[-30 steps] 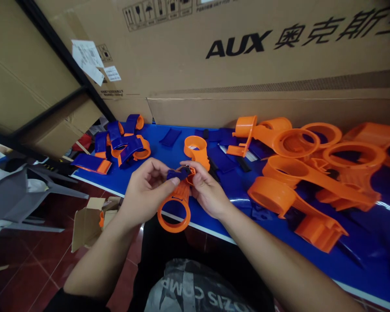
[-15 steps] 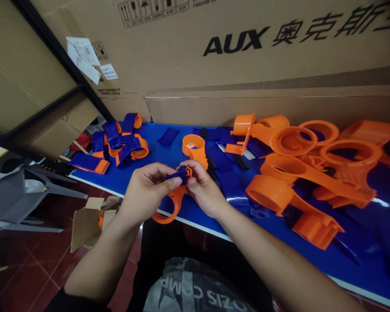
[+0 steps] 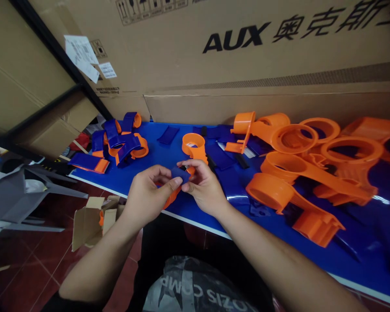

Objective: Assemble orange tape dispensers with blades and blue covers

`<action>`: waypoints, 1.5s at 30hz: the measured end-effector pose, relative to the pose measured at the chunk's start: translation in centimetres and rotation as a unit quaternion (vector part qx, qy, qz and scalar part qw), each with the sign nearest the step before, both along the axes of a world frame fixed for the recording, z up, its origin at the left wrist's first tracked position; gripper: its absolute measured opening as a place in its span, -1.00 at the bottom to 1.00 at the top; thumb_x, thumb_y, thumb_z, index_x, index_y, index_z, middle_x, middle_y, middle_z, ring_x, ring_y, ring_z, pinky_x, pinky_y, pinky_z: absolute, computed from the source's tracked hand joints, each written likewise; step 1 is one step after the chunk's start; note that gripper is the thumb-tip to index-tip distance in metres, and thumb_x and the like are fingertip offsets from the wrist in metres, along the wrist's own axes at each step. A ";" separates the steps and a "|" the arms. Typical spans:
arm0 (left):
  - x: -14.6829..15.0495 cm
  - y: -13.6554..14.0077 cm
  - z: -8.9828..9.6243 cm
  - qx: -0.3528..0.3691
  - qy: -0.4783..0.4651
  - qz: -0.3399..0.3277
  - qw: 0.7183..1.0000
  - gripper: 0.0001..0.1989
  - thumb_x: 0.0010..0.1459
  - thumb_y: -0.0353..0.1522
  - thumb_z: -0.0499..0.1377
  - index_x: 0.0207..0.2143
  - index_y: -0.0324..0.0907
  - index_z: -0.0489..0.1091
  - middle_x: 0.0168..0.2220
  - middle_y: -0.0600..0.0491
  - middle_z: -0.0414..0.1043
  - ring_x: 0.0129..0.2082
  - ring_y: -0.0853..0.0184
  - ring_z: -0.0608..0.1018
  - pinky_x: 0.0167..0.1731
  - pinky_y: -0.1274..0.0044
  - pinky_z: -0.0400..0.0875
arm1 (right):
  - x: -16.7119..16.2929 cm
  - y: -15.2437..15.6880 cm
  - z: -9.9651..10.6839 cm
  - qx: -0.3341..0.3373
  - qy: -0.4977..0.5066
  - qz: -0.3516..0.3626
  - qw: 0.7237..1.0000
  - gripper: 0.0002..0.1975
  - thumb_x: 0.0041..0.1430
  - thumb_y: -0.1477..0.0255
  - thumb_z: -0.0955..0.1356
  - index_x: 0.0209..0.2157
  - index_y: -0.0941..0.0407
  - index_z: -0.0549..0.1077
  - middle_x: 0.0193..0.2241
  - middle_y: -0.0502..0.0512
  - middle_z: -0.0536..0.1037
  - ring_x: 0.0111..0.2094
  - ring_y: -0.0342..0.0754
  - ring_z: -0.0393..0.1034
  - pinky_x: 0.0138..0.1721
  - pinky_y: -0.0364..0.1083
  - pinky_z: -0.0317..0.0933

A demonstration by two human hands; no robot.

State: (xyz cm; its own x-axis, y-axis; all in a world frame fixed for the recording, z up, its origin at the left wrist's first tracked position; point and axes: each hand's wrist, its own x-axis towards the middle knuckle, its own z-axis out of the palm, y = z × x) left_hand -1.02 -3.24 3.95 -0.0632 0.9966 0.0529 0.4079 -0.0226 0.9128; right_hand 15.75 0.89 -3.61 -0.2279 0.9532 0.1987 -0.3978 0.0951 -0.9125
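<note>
The work shows one unit in progress at the front edge of the desk point(image 3: 165, 158), with clock positions read from it and 12 o'clock lying away from the person. The left hand point(image 3: 149, 188) pinches a dark blue plastic strip point(image 3: 180, 174) between thumb and fingers. The right hand point(image 3: 204, 185) is curled closed on the end of an orange tape-dispenser body point(image 3: 172, 199), whose ring end shows below the left hand, at about 7 o'clock. The strip lies against that end; fingers cover the joint, so whether it is seated cannot be told. This unit is therefore judged partly assembled. At 10 o'clock sits a cluster of at least five blue-and-orange dispensers point(image 3: 128, 146), each carrying its blue strip; these appear complete. Outstanding stock is larger: one orange body point(image 3: 198, 153) without a visible strip stands at 1 o'clock, just beyond the right hand, and a heap of orange bodies point(image 3: 328, 177) extends from 2 to 4 o'clock, with no strips evident on them. Loose blue strips point(image 3: 221, 157) lie between the hands and the heap, at 2 to 3 o'clock, with a single separate strip point(image 3: 168, 135) near 11 o'clock. By this count, most units appear to await fitting.
</note>
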 end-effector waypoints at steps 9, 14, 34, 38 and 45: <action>0.3 -0.4 -0.2 0.019 0.056 -0.034 0.998 -0.68 0.28 -0.15 0.35 0.03 -0.02 0.61 -0.42 0.13 0.63 -0.48 0.36 0.60 -0.50 0.55 0.35 | 0.0 0.4 -1.2 0.056 -0.028 -0.040 0.997 -0.37 -0.16 0.06 0.70 -0.03 -0.12 0.60 0.07 0.11 0.56 0.15 0.17 0.44 0.27 0.16 0.28; -0.8 0.3 -0.5 0.053 0.078 -0.052 0.994 -0.62 0.21 -0.14 0.41 0.05 -0.01 0.65 -0.34 0.08 0.66 -0.36 0.30 0.65 -0.37 0.51 0.49 | 0.2 0.3 -1.3 0.041 -0.058 -0.019 0.997 -0.36 -0.10 0.10 0.69 0.03 -0.12 0.59 0.11 0.13 0.57 0.16 0.19 0.45 0.22 0.17 0.33; -2.7 0.8 0.0 0.096 0.133 -0.082 0.983 -0.68 0.15 -0.19 0.48 -0.04 -0.01 0.67 -0.34 0.13 0.64 -0.37 0.39 0.62 -0.33 0.58 0.48 | 0.6 0.1 -1.1 0.240 -0.222 -0.121 0.937 -0.45 0.15 0.20 0.61 0.15 -0.07 0.54 0.11 0.18 0.61 0.14 0.18 0.54 0.21 0.19 0.42; -2.6 0.3 -0.2 0.110 0.128 -0.065 0.984 -0.71 0.15 -0.21 0.48 -0.07 -0.04 0.67 -0.35 0.12 0.65 -0.34 0.37 0.66 -0.30 0.57 0.53 | 0.6 0.0 -0.8 0.287 -0.220 -0.141 0.921 -0.46 0.16 0.27 0.61 0.15 -0.05 0.53 0.11 0.20 0.61 0.14 0.17 0.55 0.19 0.17 0.45; -2.5 0.2 -0.7 0.126 0.131 -0.052 0.982 -0.73 0.15 -0.24 0.49 -0.10 -0.04 0.67 -0.33 0.12 0.68 -0.33 0.35 0.69 -0.25 0.54 0.57 | 0.5 -0.3 -0.6 0.304 -0.227 -0.149 0.913 -0.48 0.17 0.29 0.60 0.14 -0.03 0.52 0.12 0.22 0.60 0.15 0.15 0.55 0.18 0.15 0.49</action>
State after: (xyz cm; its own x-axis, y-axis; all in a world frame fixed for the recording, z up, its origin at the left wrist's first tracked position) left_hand -3.55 -3.00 3.24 0.0867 0.9500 0.3000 0.6118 -0.2884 0.7365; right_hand 16.27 0.55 -4.22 -0.1659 0.7319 0.6609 0.1348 0.6807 -0.7200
